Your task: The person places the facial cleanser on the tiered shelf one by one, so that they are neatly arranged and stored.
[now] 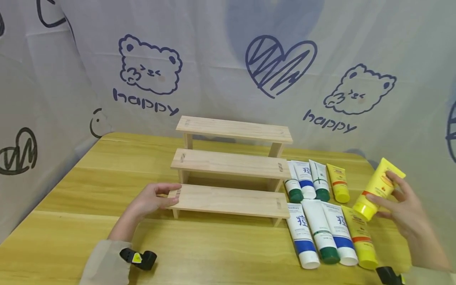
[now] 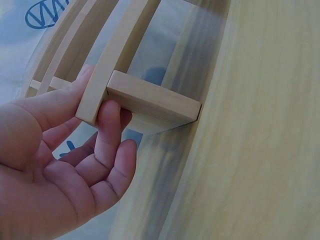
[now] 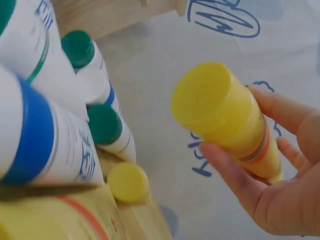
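My right hand (image 1: 404, 206) grips a yellow tube (image 1: 379, 190) with an orange band, held tilted above the table's right side, its cap toward the lower left. In the right wrist view the tube's yellow cap (image 3: 205, 97) faces the camera, thumb and fingers on either side. My left hand (image 1: 149, 202) pinches the left end of the lowest step (image 1: 228, 201) of a three-tier wooden stand (image 1: 235, 164). In the left wrist view the thumb lies on top of the board (image 2: 116, 60) and curled fingers are beneath it.
Two rows of tubes lie right of the stand: white ones with blue bands (image 1: 304, 245), white ones with green caps (image 1: 329, 253), and yellow ones (image 1: 363, 241). The wooden table (image 1: 64, 206) meets a printed curtain (image 1: 213, 79) behind. Black straps sit on both wrists.
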`<state>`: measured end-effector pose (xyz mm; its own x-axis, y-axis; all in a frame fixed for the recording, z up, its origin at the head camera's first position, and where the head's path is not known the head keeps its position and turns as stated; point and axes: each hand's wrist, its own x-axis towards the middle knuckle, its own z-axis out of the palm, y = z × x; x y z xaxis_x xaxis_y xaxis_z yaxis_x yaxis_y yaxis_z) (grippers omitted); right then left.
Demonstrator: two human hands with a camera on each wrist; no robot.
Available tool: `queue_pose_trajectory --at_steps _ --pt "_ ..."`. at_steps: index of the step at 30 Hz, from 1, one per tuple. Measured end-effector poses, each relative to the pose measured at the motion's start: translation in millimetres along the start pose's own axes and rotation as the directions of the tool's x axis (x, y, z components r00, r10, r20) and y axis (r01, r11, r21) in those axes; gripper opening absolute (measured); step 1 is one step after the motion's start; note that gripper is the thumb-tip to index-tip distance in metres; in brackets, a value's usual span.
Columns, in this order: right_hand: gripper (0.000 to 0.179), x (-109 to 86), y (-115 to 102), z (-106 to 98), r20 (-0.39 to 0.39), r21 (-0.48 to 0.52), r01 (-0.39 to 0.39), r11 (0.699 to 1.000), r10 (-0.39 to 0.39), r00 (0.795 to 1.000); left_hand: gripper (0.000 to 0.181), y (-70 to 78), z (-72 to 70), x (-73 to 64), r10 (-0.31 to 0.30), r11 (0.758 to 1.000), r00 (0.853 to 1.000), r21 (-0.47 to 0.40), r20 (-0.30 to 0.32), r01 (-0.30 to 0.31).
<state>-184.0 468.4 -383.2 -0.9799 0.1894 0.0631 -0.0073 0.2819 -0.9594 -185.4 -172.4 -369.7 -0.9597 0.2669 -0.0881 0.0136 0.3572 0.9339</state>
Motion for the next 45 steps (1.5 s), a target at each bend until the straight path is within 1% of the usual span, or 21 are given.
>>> queue_pose_trajectory --at_steps 1,4,7,9,11,12,14,16,17,23,27,31,34,36,38,43,45 --pt "0.082 -3.3 -10.8 7.1 0.003 0.046 0.003 0.999 -0.003 1.0 0.045 0.1 0.0 -0.1 -0.001 1.0 1.0 -0.001 0.001 0.001" --pt "0.082 -14.2 -42.7 29.6 0.005 0.124 0.021 0.992 -0.022 1.0 0.046 0.3 -0.2 -0.4 -0.001 1.0 1.0 -0.006 0.003 0.001" --pt "0.08 -21.0 -66.1 49.2 0.0 0.2 0.048 0.979 -0.049 0.999 0.047 0.0 -0.8 -0.6 0.002 1.0 1.0 -0.008 0.006 -0.002" --pt "0.078 -22.5 -76.9 58.7 0.008 0.248 0.061 0.967 -0.065 0.998 0.047 -0.4 -1.1 -0.8 0.003 1.0 1.0 -0.012 0.008 -0.003" --pt "0.077 -24.1 -86.4 67.5 0.023 0.323 0.073 0.944 -0.084 0.996 0.047 -0.6 -1.2 -1.0 0.001 1.0 1.0 -0.013 0.008 -0.001" --pt "0.077 -24.4 -90.2 71.7 0.026 0.347 0.081 0.934 -0.096 0.995 0.047 -0.6 -1.1 -1.1 -0.001 1.0 1.0 -0.014 0.009 0.001" --pt "0.077 -26.1 -99.5 79.3 0.073 0.378 0.081 0.922 -0.116 0.991 0.047 -0.5 -0.7 -1.2 -0.003 1.0 1.0 -0.015 0.009 0.003" --pt "0.076 -26.7 -107.0 87.8 0.087 0.427 0.081 0.901 -0.13 0.988 0.047 -0.4 -0.4 -1.2 -0.006 1.0 1.0 -0.016 0.008 0.006" --pt "0.075 -26.6 -110.7 92.0 0.092 0.439 0.077 0.895 -0.131 0.987 0.047 -0.4 -0.4 -1.2 -0.006 1.0 1.0 -0.016 0.007 0.006" --pt "0.074 -24.4 -128.6 114.5 0.104 0.449 0.048 0.892 -0.106 0.989 0.048 -1.7 -0.5 -0.4 -0.003 1.0 1.0 -0.024 0.01 0.003" --pt "0.069 -21.3 -137.5 127.7 0.131 0.463 0.069 0.884 -0.145 0.981 0.048 -2.7 -0.7 0.0 -0.005 1.0 1.0 -0.026 0.011 0.005" --pt "0.067 -16.2 -144.5 139.6 0.159 0.491 0.084 0.867 -0.184 0.97 0.047 -2.5 -0.4 0.0 -0.014 1.0 1.0 -0.028 0.008 0.014" --pt "0.069 -13.5 -150.0 150.2 0.148 0.5 0.093 0.861 -0.19 0.97 0.048 -1.6 0.3 -0.2 -0.016 1.0 1.0 -0.026 0.008 0.016" --pt "0.07 -12.2 -154.0 158.1 0.133 0.508 0.11 0.854 -0.205 0.97 0.048 -1.0 0.3 -0.4 -0.016 1.0 1.0 -0.022 0.008 0.016" --pt "0.071 -11.0 -157.3 166.7 0.11 0.505 0.147 0.851 -0.232 0.966 0.048 -0.8 0.0 -0.6 -0.013 1.0 1.0 -0.021 0.007 0.013" --pt "0.071 -6.1 -164.2 189.8 0.066 0.495 0.233 0.837 -0.303 0.951 0.048 -1.7 -0.6 -0.8 -0.01 1.0 1.0 -0.023 0.008 0.011" --pt "0.07 -3.4 -166.3 198.9 0.055 0.495 0.254 0.831 -0.322 0.945 0.049 -2.5 -0.7 -0.8 -0.012 0.999 1.0 -0.034 0.013 0.012"
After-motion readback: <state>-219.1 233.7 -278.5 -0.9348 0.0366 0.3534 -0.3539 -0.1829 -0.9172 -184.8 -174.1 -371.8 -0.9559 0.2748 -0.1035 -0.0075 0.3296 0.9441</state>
